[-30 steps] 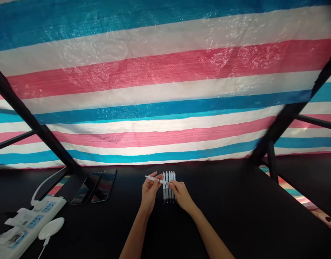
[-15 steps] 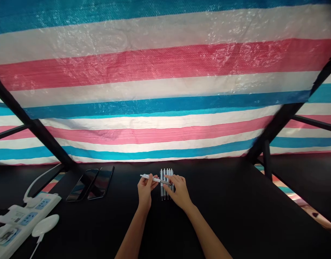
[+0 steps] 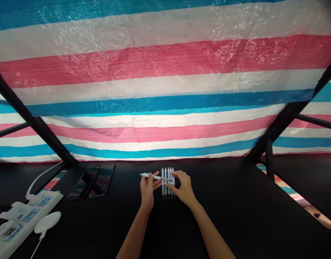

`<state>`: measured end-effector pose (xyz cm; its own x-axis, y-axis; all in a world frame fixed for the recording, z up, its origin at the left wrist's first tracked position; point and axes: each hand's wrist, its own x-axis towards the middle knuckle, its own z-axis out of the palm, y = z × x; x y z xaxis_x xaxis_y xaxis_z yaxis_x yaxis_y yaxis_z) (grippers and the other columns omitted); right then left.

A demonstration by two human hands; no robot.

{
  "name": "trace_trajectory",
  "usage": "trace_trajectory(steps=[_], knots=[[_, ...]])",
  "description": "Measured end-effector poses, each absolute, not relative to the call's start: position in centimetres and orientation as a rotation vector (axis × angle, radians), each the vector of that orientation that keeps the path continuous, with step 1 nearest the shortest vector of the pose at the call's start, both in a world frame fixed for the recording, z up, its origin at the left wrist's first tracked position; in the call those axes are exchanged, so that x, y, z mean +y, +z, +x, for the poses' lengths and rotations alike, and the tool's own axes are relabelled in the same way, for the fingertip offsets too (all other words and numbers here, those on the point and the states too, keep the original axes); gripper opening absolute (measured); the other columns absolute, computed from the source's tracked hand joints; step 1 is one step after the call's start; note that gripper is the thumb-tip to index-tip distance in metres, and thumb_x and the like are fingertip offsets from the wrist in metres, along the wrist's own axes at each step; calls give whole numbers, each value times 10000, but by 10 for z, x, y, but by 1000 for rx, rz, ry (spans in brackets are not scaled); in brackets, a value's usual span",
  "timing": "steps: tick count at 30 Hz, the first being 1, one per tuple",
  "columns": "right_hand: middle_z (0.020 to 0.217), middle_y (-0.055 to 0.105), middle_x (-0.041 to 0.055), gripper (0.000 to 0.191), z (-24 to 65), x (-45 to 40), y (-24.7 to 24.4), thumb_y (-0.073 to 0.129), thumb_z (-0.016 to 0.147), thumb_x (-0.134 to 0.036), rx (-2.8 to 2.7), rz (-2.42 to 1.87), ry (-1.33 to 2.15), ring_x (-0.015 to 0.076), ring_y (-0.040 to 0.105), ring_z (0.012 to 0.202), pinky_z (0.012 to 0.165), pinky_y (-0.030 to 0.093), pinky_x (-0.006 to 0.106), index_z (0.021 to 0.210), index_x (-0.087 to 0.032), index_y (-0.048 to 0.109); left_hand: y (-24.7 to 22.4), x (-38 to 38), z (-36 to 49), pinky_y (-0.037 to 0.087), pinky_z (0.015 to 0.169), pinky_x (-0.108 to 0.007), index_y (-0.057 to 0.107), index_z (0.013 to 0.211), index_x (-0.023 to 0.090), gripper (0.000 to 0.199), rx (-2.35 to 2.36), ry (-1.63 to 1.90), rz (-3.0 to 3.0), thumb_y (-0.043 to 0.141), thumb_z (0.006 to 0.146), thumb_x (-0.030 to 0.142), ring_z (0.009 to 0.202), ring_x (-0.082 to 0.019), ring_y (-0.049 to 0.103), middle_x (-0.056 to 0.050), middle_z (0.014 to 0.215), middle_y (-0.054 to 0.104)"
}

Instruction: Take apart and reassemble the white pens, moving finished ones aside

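A white pen with a grey grip (image 3: 157,177) is held nearly level, pinched between thumb and fingers of my left hand (image 3: 147,189). Its tip points right, over a row of several similar white pens (image 3: 165,187) lying upright side by side on the black table (image 3: 165,219). My right hand (image 3: 184,187) is at the right end of that row, thumb and fingers apart around the held pen's tip, with a gap visible between them. Whether its fingertips touch a pen in the row cannot be told.
Two dark phones (image 3: 84,182) lie at the left, one beside the other (image 3: 102,181). Nearer the left edge are a white power strip (image 3: 27,217) with plugs and a round white charger (image 3: 48,222). Black frame bars (image 3: 52,138) and a striped sheet (image 3: 165,133) stand behind.
My right hand has drawn slightly right, its thumb and fingers wider apart near the held pen's tip. The pen stays in my left hand. The whole view has shifted slightly.
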<state>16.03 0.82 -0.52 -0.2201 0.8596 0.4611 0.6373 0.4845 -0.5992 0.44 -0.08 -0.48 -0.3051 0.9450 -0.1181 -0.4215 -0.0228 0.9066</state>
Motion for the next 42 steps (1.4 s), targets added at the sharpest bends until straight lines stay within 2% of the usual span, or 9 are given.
trace_trajectory(steps=[2, 6, 11, 15, 19, 21, 28, 34, 42], knots=[[906, 605, 35, 244, 160, 8, -6, 442, 889, -413, -1955, -1251, 382, 203, 538, 887, 815, 356, 342, 958, -236, 595, -5, -1, 5, 576, 659, -325, 451, 912, 189, 317, 1111, 1581, 665, 594, 777, 438, 704, -194, 702, -147, 1066, 678], [798, 609, 24, 400, 159, 10, -9, 280, 958, -333, -2019, -1281, 396, 186, 540, 839, 793, 353, 335, 753, -225, 606, -7, 0, 6, 576, 649, -320, 467, 913, 180, 322, 1095, 1565, 665, 608, 770, 431, 702, -199, 702, -147, 1037, 689], [916, 631, 30, 197, 162, 11, -7, 468, 877, -366, -1983, -1249, 362, 202, 555, 896, 822, 361, 342, 920, -228, 602, -7, 0, 6, 575, 643, -296, 469, 905, 173, 308, 1106, 1560, 645, 611, 774, 413, 722, -198, 701, -148, 1026, 692], [1012, 641, 47, 276, 163, 11, -7, 497, 862, -389, -1935, -1223, 408, 218, 560, 954, 849, 365, 354, 1073, -233, 582, -5, 0, 6, 575, 645, -291, 471, 903, 170, 303, 1104, 1557, 642, 616, 774, 403, 732, -200, 701, -146, 1023, 693], [748, 666, 20, 345, 160, 11, -8, 355, 940, -341, -1978, -1226, 472, 183, 594, 773, 814, 370, 347, 822, -229, 660, -5, -1, 6, 575, 632, -284, 472, 874, 171, 293, 1094, 1557, 642, 629, 765, 393, 721, -197, 701, -135, 986, 705], [668, 647, 5, 320, 158, 11, -9, 389, 930, -336, -1995, -1211, 480, 173, 590, 708, 818, 366, 351, 798, -231, 662, -6, 0, 6, 576, 629, -286, 475, 865, 169, 294, 1099, 1556, 639, 636, 758, 391, 702, -192, 701, -129, 961, 712], [783, 670, 24, 185, 158, 11, -10, 496, 878, -320, -1944, -1147, 411, 188, 591, 764, 816, 361, 362, 905, -230, 656, -9, 3, 3, 570, 593, -272, 497, 861, 155, 290, 1159, 1560, 588, 655, 746, 369, 639, -174, 694, -104, 826, 723], [776, 677, 29, 216, 163, 14, -10, 481, 878, -341, -1851, -1193, 418, 198, 602, 749, 813, 369, 375, 898, -226, 662, -3, 1, -1, 562, 678, -277, 550, 988, 153, 452, 972, 1471, 728, 769, 618, 293, 831, -204, 684, -100, 901, 718], [766, 664, 20, 174, 161, 12, -9, 505, 858, -305, -1883, -1138, 414, 191, 598, 740, 782, 376, 352, 897, -226, 655, -8, 4, 0, 554, 585, -245, 601, 744, 120, 355, 1078, 1520, 717, 777, 572, 376, 680, -188, 685, -52, 692, 690]])
